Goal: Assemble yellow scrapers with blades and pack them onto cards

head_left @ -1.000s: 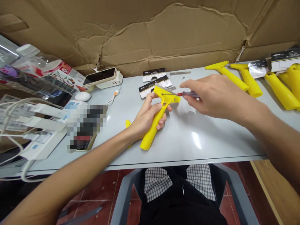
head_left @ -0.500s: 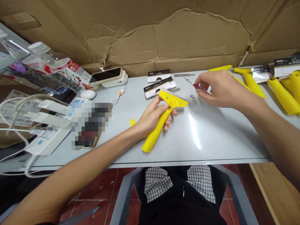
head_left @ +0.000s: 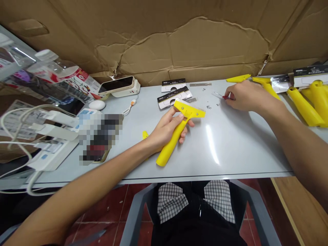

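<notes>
Bearing two screws, the scraper is yellow.

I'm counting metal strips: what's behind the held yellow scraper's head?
Beyond the yellow scraper in the left hand, a black-and-white card and part of a metal strip show on the table. Whatever lies directly behind its head is covered.
</notes>
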A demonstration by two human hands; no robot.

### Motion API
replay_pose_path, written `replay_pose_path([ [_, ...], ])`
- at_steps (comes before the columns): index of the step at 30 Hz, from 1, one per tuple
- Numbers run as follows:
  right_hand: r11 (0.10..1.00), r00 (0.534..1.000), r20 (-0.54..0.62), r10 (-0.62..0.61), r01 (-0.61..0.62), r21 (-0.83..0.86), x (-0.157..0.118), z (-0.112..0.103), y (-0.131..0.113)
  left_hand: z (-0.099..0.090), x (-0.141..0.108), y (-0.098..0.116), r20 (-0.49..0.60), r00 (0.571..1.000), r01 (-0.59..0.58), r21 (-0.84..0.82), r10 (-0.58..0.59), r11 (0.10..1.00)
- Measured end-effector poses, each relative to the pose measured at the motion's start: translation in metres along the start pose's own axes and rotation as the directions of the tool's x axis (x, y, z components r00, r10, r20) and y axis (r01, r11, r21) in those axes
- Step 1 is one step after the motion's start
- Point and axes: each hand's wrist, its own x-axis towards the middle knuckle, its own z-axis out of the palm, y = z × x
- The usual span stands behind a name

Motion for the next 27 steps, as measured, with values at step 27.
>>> replay_pose_path([
  [27,0.986,0.928,-0.366,-0.068,0.118,0.115,-0.018,-0.009,-0.025,-0.008,0.009,-0.011,-0.008,1.000,-0.030,-0.121,0.029,0.992],
])
